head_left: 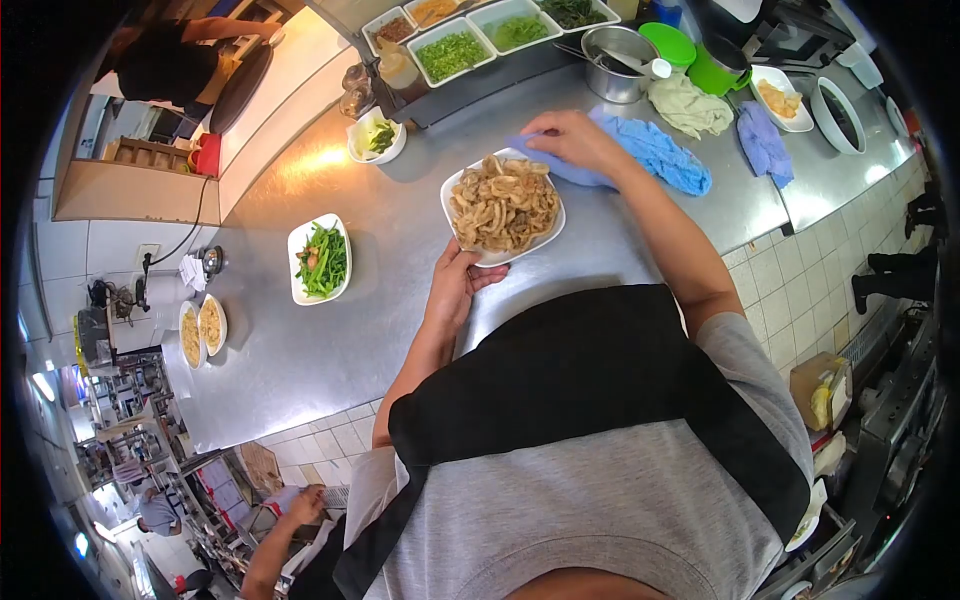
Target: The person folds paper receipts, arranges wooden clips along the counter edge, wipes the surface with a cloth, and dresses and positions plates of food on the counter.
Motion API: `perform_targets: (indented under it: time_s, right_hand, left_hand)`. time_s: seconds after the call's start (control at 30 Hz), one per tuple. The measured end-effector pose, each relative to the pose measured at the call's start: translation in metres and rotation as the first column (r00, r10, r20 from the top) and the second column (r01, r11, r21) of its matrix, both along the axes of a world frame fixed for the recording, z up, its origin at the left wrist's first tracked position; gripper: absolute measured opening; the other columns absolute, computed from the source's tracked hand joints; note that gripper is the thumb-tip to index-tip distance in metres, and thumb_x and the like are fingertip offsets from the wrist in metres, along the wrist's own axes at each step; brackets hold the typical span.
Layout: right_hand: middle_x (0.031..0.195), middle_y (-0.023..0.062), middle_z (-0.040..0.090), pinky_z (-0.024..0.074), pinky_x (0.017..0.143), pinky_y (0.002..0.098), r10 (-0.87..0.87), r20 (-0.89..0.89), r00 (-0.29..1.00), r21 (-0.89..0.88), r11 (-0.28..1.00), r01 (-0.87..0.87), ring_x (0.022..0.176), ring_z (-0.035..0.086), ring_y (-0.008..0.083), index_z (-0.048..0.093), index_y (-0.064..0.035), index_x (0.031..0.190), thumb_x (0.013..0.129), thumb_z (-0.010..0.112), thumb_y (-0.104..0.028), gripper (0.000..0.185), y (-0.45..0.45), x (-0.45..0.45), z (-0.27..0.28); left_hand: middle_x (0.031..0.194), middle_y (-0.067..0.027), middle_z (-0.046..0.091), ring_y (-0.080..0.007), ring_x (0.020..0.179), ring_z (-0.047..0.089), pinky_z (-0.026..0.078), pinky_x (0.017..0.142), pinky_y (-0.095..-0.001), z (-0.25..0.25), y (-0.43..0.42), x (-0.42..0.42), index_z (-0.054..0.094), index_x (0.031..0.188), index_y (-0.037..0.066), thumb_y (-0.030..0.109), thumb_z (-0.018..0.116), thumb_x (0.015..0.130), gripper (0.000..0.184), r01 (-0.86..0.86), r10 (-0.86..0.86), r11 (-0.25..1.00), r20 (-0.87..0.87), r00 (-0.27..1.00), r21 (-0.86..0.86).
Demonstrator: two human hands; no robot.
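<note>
A square white plate (547,238) heaped with brown fried food (503,203) is held over the steel counter. Under its near edge is my left hand (462,285), closed on the rim. My right hand (575,138) is just beyond the plate's right corner, its fingers pinching a purple-blue cloth (565,170) that touches the plate's edge. Beside that cloth a bright blue cloth (655,152) lies crumpled on the counter.
Greens fill a white dish (320,262) on the left, with a small bowl (377,138) behind it. Two oval dishes (212,325) stand far left. Garnish trays (450,52), a steel pot (617,65) and green containers (712,70) line the back. Other people are at the lower left, upper left and right.
</note>
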State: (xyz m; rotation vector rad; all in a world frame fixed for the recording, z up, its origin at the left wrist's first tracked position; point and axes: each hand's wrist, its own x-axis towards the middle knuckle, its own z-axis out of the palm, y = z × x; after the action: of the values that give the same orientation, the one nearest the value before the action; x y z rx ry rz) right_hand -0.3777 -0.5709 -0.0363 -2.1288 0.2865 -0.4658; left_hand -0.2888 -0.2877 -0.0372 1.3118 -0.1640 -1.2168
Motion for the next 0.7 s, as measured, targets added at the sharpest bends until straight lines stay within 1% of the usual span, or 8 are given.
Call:
perform_targets:
  time_s: [0.1,0.2,0.3,0.4,0.5,0.57,0.63,0.7]
  right_hand:
    - [0.095,0.0131,0.068,0.0510,0.075,0.0352,0.091,-0.109,0.990,-0.121,0.987,-0.104,0.082,0.066,0.0280,0.068,-0.0129,0.102,0.079,0.064,-0.017,0.024,0.008,0.020,-0.007]
    - [0.095,0.0130,0.068,0.0508,0.077,0.0368,0.033,-0.163,0.986,-0.142,0.988,-0.057,0.085,0.065,0.0286,0.067,-0.0157,0.105,0.079,0.064,-0.017,0.027,0.002,0.025,0.010]
    - [0.094,0.0138,0.068,0.0504,0.079,0.0389,-0.144,-0.004,0.990,-0.121,0.982,0.142,0.088,0.065,0.0297,0.067,-0.0175,0.107,0.081,0.063,-0.017,0.026,-0.024,0.026,0.013]
    - [0.104,0.0141,0.066,0.0474,0.087,0.0398,-0.115,-0.045,0.992,-0.435,0.896,0.084,0.101,0.061,0.0295,0.065,-0.0172,0.111,0.083,0.060,-0.017,0.028,-0.044,0.016,-0.012]
    - [0.115,0.0133,0.062,0.0427,0.095,0.0421,-0.017,0.062,0.998,-0.571,0.819,0.049,0.112,0.055,0.0294,0.063,-0.0160,0.116,0.085,0.059,-0.017,0.031,-0.011,-0.020,-0.052]
    - [0.123,0.0147,0.057,0.0358,0.103,0.0430,0.028,0.020,0.999,-0.530,0.848,-0.013,0.120,0.047,0.0313,0.059,-0.0114,0.121,0.085,0.058,-0.014,0.036,0.028,-0.059,-0.052]
    - [0.114,0.0115,0.062,0.0410,0.095,0.0457,0.120,0.082,0.989,-0.519,0.853,-0.060,0.113,0.053,0.0301,0.062,-0.0125,0.111,0.079,0.059,-0.007,0.033,0.065,-0.100,-0.051]
    - [0.111,0.0100,0.062,0.0432,0.091,0.0445,0.337,0.147,0.930,-0.299,0.911,-0.284,0.107,0.056,0.0299,0.064,-0.0103,0.098,0.073,0.058,0.000,0.028,0.083,-0.131,-0.056]
  left_hand:
    - [0.103,-0.0186,0.063,-0.0263,0.075,0.068,0.058,0.069,-0.0332,-0.002,0.001,0.001,0.038,0.132,0.001,0.005,0.043,0.086,0.046,0.010,-0.010,1.000,0.037,0.999,0.005]
    - [0.104,-0.0181,0.063,-0.0255,0.075,0.068,0.059,0.069,-0.0331,-0.001,0.002,-0.001,0.038,0.133,0.001,0.005,0.043,0.086,0.047,0.013,-0.014,1.000,0.055,0.998,0.010]
    - [0.105,-0.0182,0.062,-0.0252,0.075,0.068,0.059,0.069,-0.0331,0.000,0.006,-0.004,0.038,0.133,0.000,0.004,0.043,0.086,0.047,-0.031,0.031,0.999,0.034,0.999,0.008]
    - [0.103,-0.0188,0.063,-0.0263,0.075,0.068,0.059,0.069,-0.0337,-0.001,0.014,-0.004,0.039,0.130,-0.001,0.005,0.043,0.086,0.045,-0.087,0.087,0.996,-0.001,0.996,-0.004]
    - [0.099,-0.0196,0.064,-0.0275,0.075,0.068,0.058,0.069,-0.0344,0.001,0.022,0.001,0.041,0.127,-0.002,0.004,0.043,0.086,0.042,-0.150,0.150,0.988,0.006,0.989,-0.021]
    - [0.098,-0.0193,0.064,-0.0276,0.076,0.068,0.058,0.070,-0.0353,-0.002,0.030,0.008,0.042,0.124,-0.001,0.005,0.043,0.086,0.039,-0.188,0.189,0.982,0.017,0.982,-0.029]
    - [0.096,-0.0192,0.064,-0.0277,0.076,0.068,0.058,0.070,-0.0356,-0.002,0.041,0.015,0.043,0.121,-0.001,0.005,0.043,0.085,0.036,-0.247,0.248,0.968,0.023,0.968,-0.036]
    - [0.096,-0.0194,0.064,-0.0274,0.073,0.068,0.059,0.069,-0.0351,-0.003,0.051,0.024,0.043,0.122,-0.002,0.004,0.042,0.085,0.038,-0.282,0.282,0.959,0.039,0.959,-0.024]
